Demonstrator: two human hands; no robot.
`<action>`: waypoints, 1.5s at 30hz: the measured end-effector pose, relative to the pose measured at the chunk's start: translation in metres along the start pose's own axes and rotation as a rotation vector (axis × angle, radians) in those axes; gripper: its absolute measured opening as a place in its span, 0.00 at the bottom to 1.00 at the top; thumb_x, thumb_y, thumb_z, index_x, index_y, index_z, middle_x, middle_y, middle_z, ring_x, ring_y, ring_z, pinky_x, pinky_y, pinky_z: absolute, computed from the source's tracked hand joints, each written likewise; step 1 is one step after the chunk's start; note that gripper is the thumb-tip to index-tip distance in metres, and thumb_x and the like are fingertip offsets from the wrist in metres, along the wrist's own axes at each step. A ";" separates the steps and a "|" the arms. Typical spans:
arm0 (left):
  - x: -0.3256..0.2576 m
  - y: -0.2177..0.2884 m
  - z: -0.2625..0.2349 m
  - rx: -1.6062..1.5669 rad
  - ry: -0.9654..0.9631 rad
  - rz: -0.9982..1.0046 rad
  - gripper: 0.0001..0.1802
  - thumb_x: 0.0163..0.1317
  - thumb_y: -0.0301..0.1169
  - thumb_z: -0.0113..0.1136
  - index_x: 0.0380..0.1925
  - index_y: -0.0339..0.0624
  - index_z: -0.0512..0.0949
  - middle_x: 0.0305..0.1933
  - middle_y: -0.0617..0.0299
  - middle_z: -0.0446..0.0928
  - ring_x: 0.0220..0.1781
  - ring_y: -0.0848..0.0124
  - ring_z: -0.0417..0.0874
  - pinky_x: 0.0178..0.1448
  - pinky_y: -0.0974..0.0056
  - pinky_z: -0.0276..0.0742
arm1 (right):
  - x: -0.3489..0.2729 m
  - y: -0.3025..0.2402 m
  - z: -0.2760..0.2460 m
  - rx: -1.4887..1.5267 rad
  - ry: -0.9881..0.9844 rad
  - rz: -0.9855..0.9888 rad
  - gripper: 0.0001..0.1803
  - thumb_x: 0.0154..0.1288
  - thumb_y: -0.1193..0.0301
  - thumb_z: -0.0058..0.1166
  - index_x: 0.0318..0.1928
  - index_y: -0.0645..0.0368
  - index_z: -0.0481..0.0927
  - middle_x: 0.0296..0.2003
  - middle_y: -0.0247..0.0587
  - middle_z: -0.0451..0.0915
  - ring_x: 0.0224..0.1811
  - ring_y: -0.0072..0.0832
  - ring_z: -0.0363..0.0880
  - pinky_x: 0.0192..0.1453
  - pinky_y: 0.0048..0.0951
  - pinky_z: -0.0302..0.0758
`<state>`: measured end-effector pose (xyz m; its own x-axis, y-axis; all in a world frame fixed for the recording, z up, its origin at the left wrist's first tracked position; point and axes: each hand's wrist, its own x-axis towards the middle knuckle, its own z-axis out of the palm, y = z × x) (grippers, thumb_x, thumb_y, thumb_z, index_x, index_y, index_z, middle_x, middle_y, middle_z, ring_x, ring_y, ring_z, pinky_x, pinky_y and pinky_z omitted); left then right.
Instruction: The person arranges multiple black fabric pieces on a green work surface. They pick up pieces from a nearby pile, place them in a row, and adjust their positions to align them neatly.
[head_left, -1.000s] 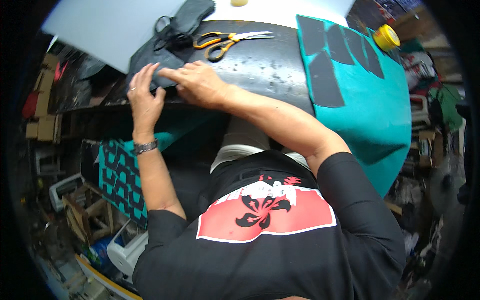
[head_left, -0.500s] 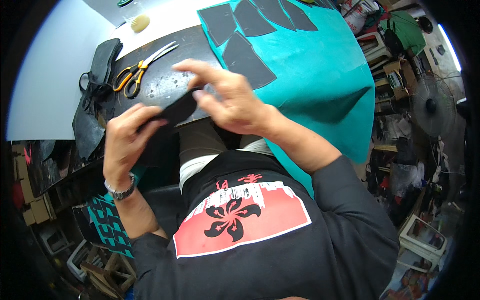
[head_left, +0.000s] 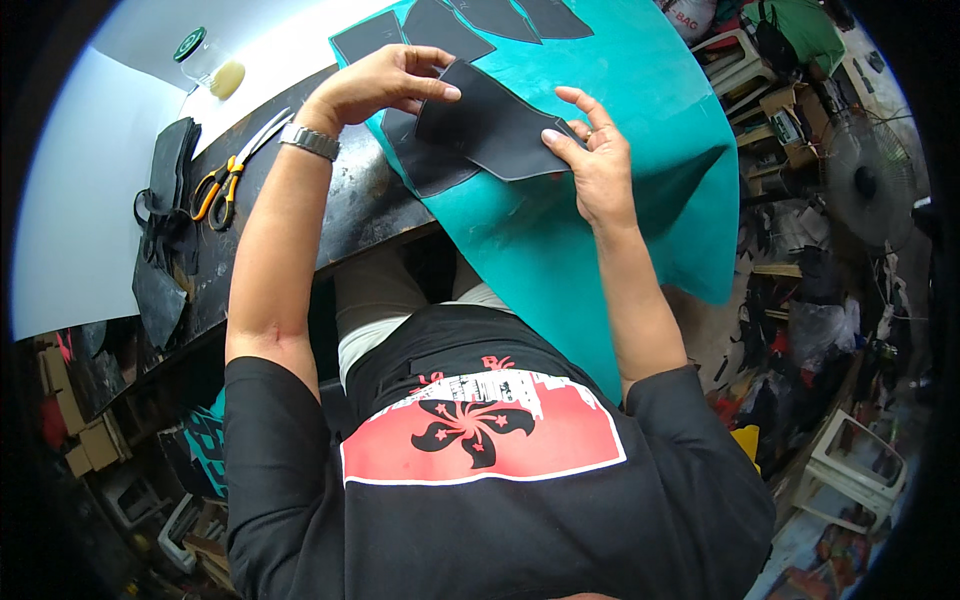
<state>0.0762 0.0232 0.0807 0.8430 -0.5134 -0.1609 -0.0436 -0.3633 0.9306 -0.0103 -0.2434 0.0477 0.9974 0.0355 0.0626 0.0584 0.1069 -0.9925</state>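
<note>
Black panel point(head_left: 492, 125) over green sheet point(head_left: 665, 120)

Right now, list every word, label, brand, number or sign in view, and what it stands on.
Wording described, not copied:
White sack: red lettering, partly cut off.
Black shirt: red characters, broken by folds, unreadable.
Green jar lid: pale mark, too small to read.
Dark cut pieces: faint marks, too small to read.
Held dark piece: none readable.

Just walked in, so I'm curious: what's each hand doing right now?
Left hand: holding the black piece by its left end.
Right hand: holding the same piece by its right end.
</note>
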 end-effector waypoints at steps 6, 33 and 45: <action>0.025 -0.030 0.017 0.252 0.143 -0.151 0.26 0.62 0.38 0.71 0.59 0.42 0.79 0.46 0.57 0.85 0.42 0.72 0.85 0.46 0.70 0.81 | 0.014 0.019 -0.002 0.116 0.149 -0.004 0.27 0.64 0.85 0.58 0.63 0.60 0.72 0.36 0.41 0.82 0.30 0.20 0.81 0.29 0.20 0.80; 0.037 -0.052 0.028 0.349 0.636 0.010 0.32 0.46 0.30 0.80 0.55 0.43 0.81 0.34 0.62 0.84 0.37 0.70 0.86 0.46 0.65 0.83 | 0.015 0.026 -0.003 -0.097 0.144 0.088 0.26 0.66 0.85 0.54 0.64 0.64 0.69 0.31 0.37 0.78 0.25 0.16 0.76 0.24 0.20 0.77; 0.040 -0.051 0.018 0.368 0.573 -0.042 0.30 0.52 0.31 0.78 0.57 0.46 0.81 0.37 0.61 0.84 0.38 0.72 0.86 0.44 0.69 0.84 | 0.015 0.027 -0.005 -0.152 0.147 0.096 0.26 0.65 0.85 0.54 0.63 0.65 0.71 0.30 0.35 0.77 0.25 0.15 0.75 0.24 0.20 0.77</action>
<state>0.1027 0.0072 0.0204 0.9943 -0.0372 0.0997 -0.0989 -0.6671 0.7384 0.0068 -0.2445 0.0217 0.9934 -0.1083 -0.0382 -0.0429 -0.0415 -0.9982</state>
